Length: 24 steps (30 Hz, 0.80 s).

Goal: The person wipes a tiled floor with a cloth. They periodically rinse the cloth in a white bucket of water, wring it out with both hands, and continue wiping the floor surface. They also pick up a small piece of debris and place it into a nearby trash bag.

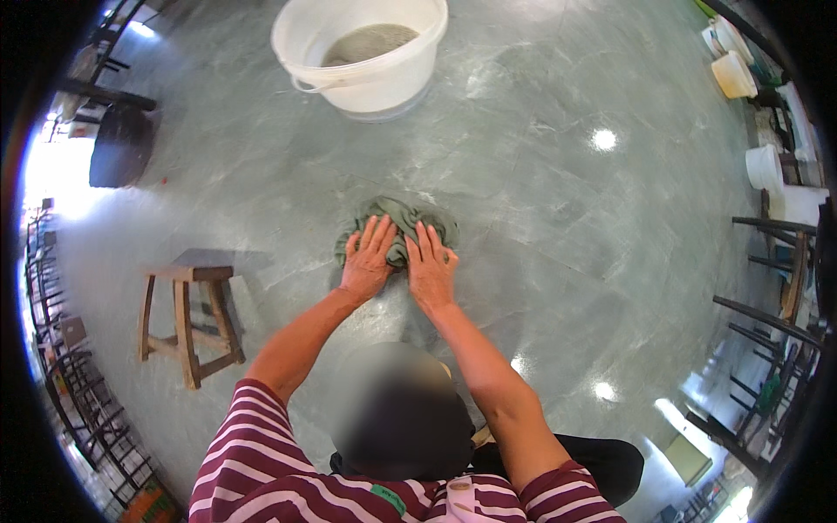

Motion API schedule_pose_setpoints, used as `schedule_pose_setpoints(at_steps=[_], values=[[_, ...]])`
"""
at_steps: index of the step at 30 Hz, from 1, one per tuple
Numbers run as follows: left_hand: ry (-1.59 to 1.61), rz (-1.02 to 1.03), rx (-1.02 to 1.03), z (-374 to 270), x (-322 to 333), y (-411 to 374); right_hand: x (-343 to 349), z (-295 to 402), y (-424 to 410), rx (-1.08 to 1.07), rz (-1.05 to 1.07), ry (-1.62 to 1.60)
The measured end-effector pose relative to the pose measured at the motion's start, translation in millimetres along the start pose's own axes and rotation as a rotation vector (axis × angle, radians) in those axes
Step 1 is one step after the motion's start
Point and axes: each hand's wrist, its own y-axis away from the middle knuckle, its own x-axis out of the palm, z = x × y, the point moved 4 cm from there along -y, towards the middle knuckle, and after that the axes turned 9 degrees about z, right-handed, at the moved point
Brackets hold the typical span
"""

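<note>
A crumpled dark green cloth [407, 212] lies bunched on the smooth grey-green floor [523, 216], in the middle of the view. My left hand [370, 261] holds down its left half, palm down with the fingers stretched forward. Beside it, my right hand [431, 268] grips the right half, its outer fingers bent against the folds. A small gap separates the two hands, and both arms reach straight forward. Beyond the cloth stands a white plastic bucket [386, 88] with a wire handle. Murky grey-brown water [369, 44] is visible inside it.
To the left stands a wooden stool [189, 274]. A dark bin-like object [121, 145] is farther back on that side. White tubs [764, 167], a yellowish container [734, 75] and dark furniture legs [771, 320] line the right. Stacked dark chairs [91, 399] border the left rim.
</note>
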Motion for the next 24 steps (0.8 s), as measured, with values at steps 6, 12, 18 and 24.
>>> schedule_pose_setpoints(at_steps=[6,12,18,24], values=[[0.237,-0.211,0.076,15.6,-16.7,1.2,-20.6,-9.8,-15.9,0.034,0.130,-0.309],[1.040,0.129,-0.183,-11.2,-114.1,-40.1,-102.5,-28.2,-81.5,0.165,0.578,-1.059],[1.726,0.069,0.145,-112.8,-218.4,-38.1,-210.3,0.3,-73.5,0.208,0.679,-1.627],[1.206,0.017,-0.065,-148.9,-275.1,-16.5,-216.6,16.7,-79.2,0.233,0.352,-1.813]])
